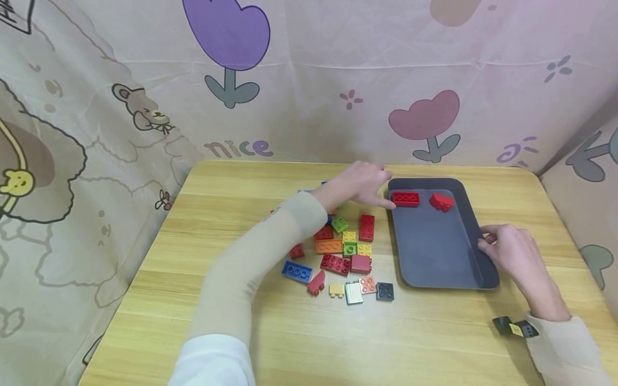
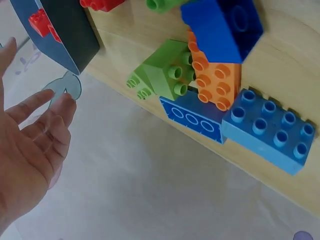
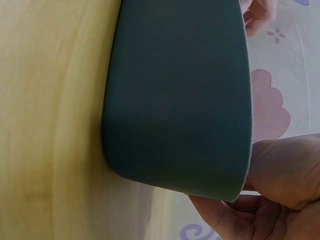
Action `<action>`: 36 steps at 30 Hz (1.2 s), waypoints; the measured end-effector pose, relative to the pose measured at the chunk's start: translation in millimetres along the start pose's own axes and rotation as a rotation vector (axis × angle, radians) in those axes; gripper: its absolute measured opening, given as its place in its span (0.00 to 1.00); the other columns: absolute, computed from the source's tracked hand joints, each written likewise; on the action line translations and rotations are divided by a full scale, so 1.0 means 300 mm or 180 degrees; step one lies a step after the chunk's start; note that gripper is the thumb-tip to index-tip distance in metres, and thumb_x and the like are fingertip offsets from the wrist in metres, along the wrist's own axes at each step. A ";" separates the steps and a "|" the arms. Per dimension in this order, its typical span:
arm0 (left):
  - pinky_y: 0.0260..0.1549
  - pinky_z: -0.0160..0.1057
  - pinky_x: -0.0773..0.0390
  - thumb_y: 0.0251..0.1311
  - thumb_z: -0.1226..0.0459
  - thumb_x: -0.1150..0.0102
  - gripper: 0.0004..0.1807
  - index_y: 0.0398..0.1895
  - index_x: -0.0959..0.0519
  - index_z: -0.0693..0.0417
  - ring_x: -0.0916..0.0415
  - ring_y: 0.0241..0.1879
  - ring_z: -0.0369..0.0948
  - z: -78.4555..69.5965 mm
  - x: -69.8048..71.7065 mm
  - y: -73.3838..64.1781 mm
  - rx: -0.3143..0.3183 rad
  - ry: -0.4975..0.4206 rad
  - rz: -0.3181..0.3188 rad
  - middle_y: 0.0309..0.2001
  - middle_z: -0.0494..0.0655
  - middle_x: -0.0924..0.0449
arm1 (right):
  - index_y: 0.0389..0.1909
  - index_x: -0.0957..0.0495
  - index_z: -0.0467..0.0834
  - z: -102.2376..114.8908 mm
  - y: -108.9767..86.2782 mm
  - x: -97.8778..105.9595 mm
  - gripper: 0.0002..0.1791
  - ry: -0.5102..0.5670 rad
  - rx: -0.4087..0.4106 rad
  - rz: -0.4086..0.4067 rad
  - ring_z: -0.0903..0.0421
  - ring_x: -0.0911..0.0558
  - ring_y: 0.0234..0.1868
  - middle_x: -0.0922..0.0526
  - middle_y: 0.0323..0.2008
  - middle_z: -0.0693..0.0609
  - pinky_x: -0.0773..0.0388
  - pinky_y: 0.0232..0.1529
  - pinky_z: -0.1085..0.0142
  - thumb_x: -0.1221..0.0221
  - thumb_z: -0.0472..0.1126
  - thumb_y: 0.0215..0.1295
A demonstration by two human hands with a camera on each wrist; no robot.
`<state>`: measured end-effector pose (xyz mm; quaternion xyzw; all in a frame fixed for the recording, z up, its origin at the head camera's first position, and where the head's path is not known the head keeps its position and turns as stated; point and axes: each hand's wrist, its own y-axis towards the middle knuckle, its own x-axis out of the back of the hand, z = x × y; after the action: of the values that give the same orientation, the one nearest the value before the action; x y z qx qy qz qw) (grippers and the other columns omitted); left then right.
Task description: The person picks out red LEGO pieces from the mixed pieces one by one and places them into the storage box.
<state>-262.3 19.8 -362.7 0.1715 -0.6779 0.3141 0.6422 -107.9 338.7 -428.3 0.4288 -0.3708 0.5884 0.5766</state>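
My left hand (image 1: 365,184) hovers by the left rim of a dark grey tray (image 1: 434,246), its fingers loosely extended. The left wrist view shows that hand's bare palm (image 2: 30,160), with nothing in it. On the tray's right side, my right hand (image 1: 515,252) pinches the rim between thumb and fingers; the right wrist view shows this grip at a corner of the tray wall (image 3: 180,110). Inside the tray, towards the back, lie a long red brick (image 1: 405,199) and a smaller red piece with a slanted shape (image 1: 441,202).
Left of the tray spread several toy bricks, among them a red brick (image 1: 367,228), an orange brick (image 1: 329,246), a blue brick (image 1: 296,272) and a black brick (image 1: 384,291). My left forearm covers part of the pile. A printed cloth (image 1: 309,118) hangs behind the wooden table (image 1: 338,343).
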 end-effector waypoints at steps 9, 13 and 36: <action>0.58 0.44 0.17 0.58 0.23 0.45 0.56 0.79 0.33 0.51 0.18 0.58 0.47 -0.025 0.002 -0.071 0.0084 0.0166 0.0263 0.74 0.55 0.28 | 0.49 0.18 0.23 0.000 0.002 0.001 0.18 0.0012 0.0012 0.0008 0.46 0.16 0.25 0.11 0.32 0.33 0.31 0.25 0.59 0.34 0.32 0.61; 0.62 0.46 0.19 0.56 0.21 0.44 0.60 0.81 0.36 0.52 0.21 0.64 0.50 -0.032 -0.012 -0.098 0.0075 0.0183 0.0366 0.77 0.57 0.32 | 0.49 0.18 0.23 0.000 0.002 0.001 0.18 0.0008 0.0012 0.0010 0.44 0.16 0.25 0.11 0.32 0.33 0.31 0.26 0.58 0.34 0.31 0.61; 0.66 0.46 0.21 0.54 0.25 0.36 0.58 0.77 0.31 0.54 0.23 0.66 0.47 -0.039 -0.144 -0.145 -0.0143 0.0023 0.0537 0.70 0.53 0.25 | 0.48 0.18 0.24 -0.003 -0.001 -0.001 0.18 0.0002 0.0000 -0.0011 0.49 0.18 0.23 0.11 0.31 0.34 0.33 0.25 0.61 0.33 0.31 0.61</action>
<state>-220.6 -12.4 -396.2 0.0982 -0.6945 0.3525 0.6195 -107.7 339.4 -428.9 0.4293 -0.3698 0.5875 0.5777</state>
